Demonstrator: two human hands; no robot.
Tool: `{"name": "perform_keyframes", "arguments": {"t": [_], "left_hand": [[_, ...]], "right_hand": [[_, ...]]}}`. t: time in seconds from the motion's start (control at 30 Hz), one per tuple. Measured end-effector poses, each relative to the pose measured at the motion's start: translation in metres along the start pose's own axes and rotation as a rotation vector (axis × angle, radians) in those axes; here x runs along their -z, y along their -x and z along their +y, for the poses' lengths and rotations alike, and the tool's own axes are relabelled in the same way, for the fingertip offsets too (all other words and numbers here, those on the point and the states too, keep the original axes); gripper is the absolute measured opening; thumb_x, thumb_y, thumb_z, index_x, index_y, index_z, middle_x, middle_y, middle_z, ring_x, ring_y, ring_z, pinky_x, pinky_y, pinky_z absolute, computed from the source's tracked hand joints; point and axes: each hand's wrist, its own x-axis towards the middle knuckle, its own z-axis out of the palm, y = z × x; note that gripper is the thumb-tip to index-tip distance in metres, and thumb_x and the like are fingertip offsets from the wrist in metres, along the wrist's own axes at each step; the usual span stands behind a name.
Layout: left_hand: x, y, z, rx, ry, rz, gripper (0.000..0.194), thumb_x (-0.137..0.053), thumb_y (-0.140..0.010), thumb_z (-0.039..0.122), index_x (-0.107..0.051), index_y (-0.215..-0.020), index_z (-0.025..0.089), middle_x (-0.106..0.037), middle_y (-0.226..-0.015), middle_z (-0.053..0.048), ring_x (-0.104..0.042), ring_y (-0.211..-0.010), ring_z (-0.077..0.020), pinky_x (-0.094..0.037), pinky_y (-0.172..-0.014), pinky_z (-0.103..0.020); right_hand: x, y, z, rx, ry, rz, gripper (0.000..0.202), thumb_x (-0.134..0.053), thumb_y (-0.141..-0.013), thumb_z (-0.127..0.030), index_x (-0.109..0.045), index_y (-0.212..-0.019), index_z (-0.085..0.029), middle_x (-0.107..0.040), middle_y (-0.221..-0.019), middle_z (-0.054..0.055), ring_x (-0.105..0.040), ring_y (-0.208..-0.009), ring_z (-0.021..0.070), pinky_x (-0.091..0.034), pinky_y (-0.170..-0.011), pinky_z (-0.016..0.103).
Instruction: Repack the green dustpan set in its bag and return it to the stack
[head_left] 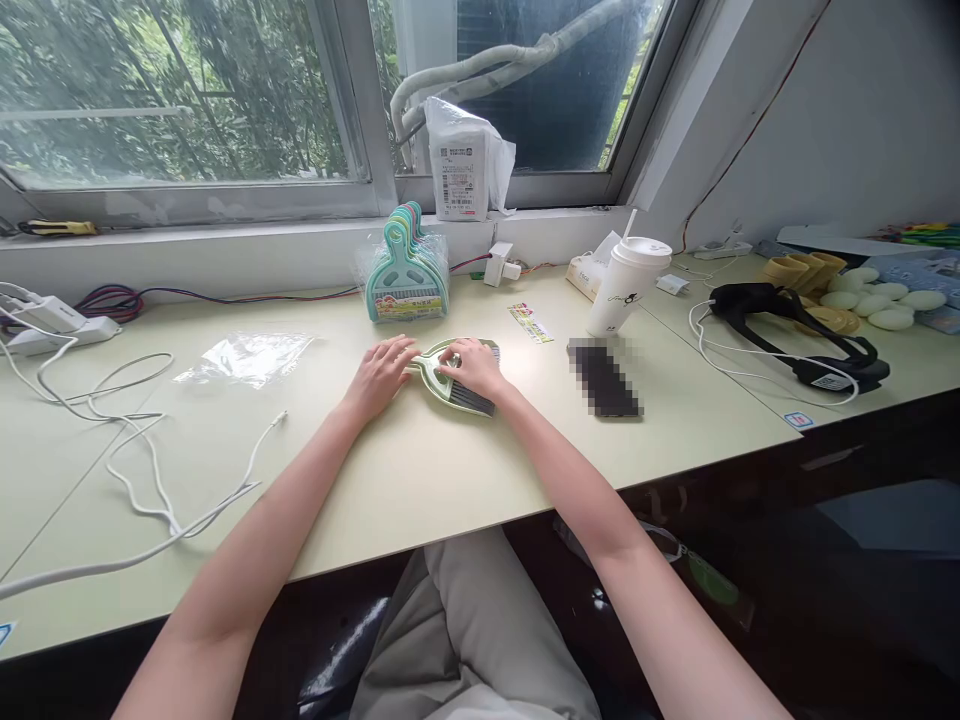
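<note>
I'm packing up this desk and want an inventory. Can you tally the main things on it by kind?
Loose dustpan set under both hands: 1
Bagged stack of dustpan sets: 1
Empty clear bag: 1
Lidded cup with straw: 1
Black strap device: 1
Tissue pack: 1
Total: 6
The dustpans inside the stack are too tightly packed to count.
</note>
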Motion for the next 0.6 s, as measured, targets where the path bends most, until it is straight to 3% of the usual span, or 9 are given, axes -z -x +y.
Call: {"name": "perform_keyframes", "arguments": {"t": [0.1, 0.23, 0.47, 0.6], "left_hand": [[0.000, 0.003, -0.006, -0.049, -0.012, -0.048, 0.031, -0.047, -0.096, 0.013, -0.066, -0.119, 0.019, -0.068, -0.125, -0.014, -0.062, -0.117, -0.0300, -0.049, -0.098, -0.045], [0.001, 0.005, -0.004, -0.103, 0.034, -0.084, 0.038, -0.039, -0.095, 0.007, -0.069, -0.115, 0.021, -0.067, -0.127, -0.014, -0.064, -0.117, -0.0281, -0.053, -0.094, -0.042], [0.000, 0.004, -0.004, -0.012, 0.167, -0.172, 0.039, -0.042, -0.088, 0.006, -0.070, -0.111, 0.019, -0.068, -0.125, -0.017, -0.063, -0.122, -0.0290, -0.052, -0.099, -0.042], [-0.001, 0.004, -0.003, 0.046, 0.211, -0.168, 0.033, -0.043, -0.087, 0.006, -0.070, -0.100, 0.019, -0.070, -0.115, -0.018, -0.069, -0.108, -0.0292, -0.057, -0.090, -0.040]], "right_hand": [[-0.003, 0.000, -0.003, 0.041, -0.046, -0.012, 0.013, -0.069, -0.090, -0.034, -0.072, -0.094, -0.022, -0.072, -0.111, 0.005, -0.060, -0.113, 0.0254, -0.043, -0.095, 0.038], [-0.008, 0.001, -0.006, 0.052, -0.065, -0.002, 0.014, -0.070, -0.090, -0.034, -0.073, -0.095, -0.020, -0.072, -0.112, 0.006, -0.060, -0.112, 0.0250, -0.043, -0.096, 0.038], [-0.003, 0.002, -0.009, 0.046, -0.045, -0.030, 0.016, -0.070, -0.091, -0.035, -0.074, -0.097, -0.021, -0.071, -0.115, 0.005, -0.060, -0.112, 0.0236, -0.043, -0.096, 0.035], [-0.001, 0.002, -0.011, 0.058, -0.018, -0.055, 0.015, -0.069, -0.091, -0.034, -0.074, -0.097, -0.022, -0.071, -0.115, 0.005, -0.059, -0.112, 0.0241, -0.043, -0.095, 0.036]]}}
